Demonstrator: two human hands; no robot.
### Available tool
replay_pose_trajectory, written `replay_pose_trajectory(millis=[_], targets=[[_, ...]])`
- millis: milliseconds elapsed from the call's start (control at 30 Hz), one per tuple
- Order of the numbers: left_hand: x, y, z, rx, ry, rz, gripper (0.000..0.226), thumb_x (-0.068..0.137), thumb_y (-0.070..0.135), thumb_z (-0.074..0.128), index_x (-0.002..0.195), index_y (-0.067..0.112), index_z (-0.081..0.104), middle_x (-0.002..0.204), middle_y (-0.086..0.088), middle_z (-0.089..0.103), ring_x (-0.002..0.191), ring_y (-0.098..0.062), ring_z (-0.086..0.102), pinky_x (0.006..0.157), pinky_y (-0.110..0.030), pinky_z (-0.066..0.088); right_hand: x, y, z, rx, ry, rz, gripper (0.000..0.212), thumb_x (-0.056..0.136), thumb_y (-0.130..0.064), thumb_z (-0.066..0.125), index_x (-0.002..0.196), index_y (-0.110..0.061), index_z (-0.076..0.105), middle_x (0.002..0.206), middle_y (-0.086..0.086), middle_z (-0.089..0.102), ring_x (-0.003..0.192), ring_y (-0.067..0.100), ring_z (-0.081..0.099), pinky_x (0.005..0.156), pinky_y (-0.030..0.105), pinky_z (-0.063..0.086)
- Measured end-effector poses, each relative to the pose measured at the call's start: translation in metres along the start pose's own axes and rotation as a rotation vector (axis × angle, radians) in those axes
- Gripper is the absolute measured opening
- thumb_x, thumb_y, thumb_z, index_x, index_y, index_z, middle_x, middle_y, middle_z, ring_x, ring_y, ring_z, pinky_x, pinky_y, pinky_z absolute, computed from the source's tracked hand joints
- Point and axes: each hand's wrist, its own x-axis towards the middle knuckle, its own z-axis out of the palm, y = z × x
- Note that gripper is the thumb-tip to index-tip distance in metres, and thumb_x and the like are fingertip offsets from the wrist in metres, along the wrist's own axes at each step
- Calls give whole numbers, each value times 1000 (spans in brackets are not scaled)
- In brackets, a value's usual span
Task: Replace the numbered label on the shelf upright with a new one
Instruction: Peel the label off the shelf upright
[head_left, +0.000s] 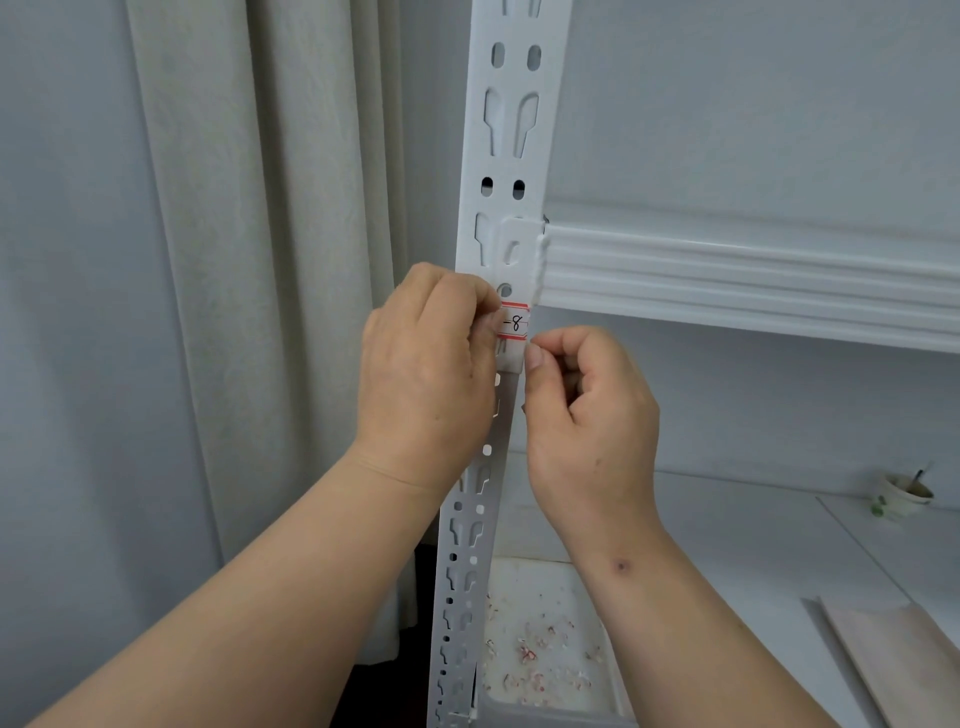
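Note:
A white slotted shelf upright (511, 130) runs down the middle of the view. On it, just below the shelf beam, is a small white label (515, 325) with red borders and a handwritten "-8". My left hand (428, 374) covers the label's left end, its fingertips pinched on that edge. My right hand (587, 410) is curled beside the upright, thumb and forefinger pinched together right at the label's lower right corner. Whether they hold the corner itself is hidden.
A white ribbed shelf beam (753, 280) runs right from the upright. Below stands a white tray (545, 639) strewn with torn label scraps. A small cup (901, 493) sits at the far right, brown paper sheets (904, 660) at lower right, a curtain (260, 260) to the left.

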Motion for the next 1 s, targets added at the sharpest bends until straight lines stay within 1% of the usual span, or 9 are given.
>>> replay_pose_trajectory(millis=[267, 367, 467, 567, 633, 700, 767, 867, 1000], targets=[[-1, -2, -4, 93, -63, 70, 7, 89, 9, 54, 87, 7, 60, 87, -8, 59, 76, -30, 56, 67, -40, 44, -4, 2, -1, -9, -7, 13, 6, 91, -18, 55, 88, -17, 60, 78, -4, 62, 73, 12, 58, 66, 21, 45], [-13, -4, -5, 98, -93, 34, 10, 91, 14, 53, 87, 8, 60, 87, -5, 58, 79, -22, 53, 70, -34, 40, -4, 1, -2, -15, -10, 19, 5, 90, -17, 56, 88, -17, 60, 78, -4, 62, 73, 12, 57, 67, 19, 43], [-23, -4, -8, 41, -122, -43, 14, 91, 19, 49, 87, 12, 59, 87, 6, 52, 81, -14, 47, 73, -32, 38, -5, 1, -1, -16, -16, 31, 5, 90, -17, 56, 88, -18, 60, 79, -4, 62, 74, 12, 58, 67, 20, 43], [-25, 6, -13, -79, -132, -199, 13, 93, 14, 55, 83, 22, 56, 83, 17, 47, 77, -8, 49, 72, -32, 43, -6, -1, -2, -6, -21, 41, 6, 90, -19, 55, 88, -19, 60, 79, -4, 62, 75, 13, 58, 67, 22, 44], [-21, 15, -19, -183, -153, -361, 25, 94, 12, 57, 78, 31, 51, 82, 15, 52, 73, -1, 52, 70, -15, 41, -6, -4, -2, 13, -34, 73, 6, 90, -22, 54, 88, -20, 60, 80, -4, 63, 76, 14, 59, 68, 24, 46], [-16, 24, -24, -367, -188, -554, 22, 95, 14, 57, 79, 28, 56, 80, 10, 59, 68, 1, 52, 63, -8, 39, -4, -9, -2, 54, -62, 120, 8, 89, -27, 53, 88, -24, 60, 83, -5, 64, 78, 15, 62, 70, 29, 49], [-11, 29, -28, -639, -213, -736, 17, 97, 13, 56, 81, 21, 60, 70, 12, 62, 61, -1, 53, 61, -12, 43, -1, -14, -3, 117, -82, 191, 7, 88, -28, 54, 85, -28, 60, 84, -7, 65, 79, 16, 65, 73, 32, 52], [-7, 27, -31, -859, -306, -875, 24, 96, 10, 56, 74, 17, 63, 59, 11, 58, 57, -8, 45, 61, -20, 39, 4, -21, -6, 271, -115, 371, 10, 91, -20, 59, 84, -22, 64, 76, -7, 67, 61, 6, 62, 63, 24, 51], [-10, 24, -33, -956, -401, -937, 30, 95, 11, 57, 68, 19, 68, 75, -10, 50, 59, -13, 40, 63, -26, 35, 5, -26, -9, 405, -193, 537, 10, 92, -15, 59, 88, -14, 68, 70, -2, 67, 51, 5, 55, 57, 21, 49]])
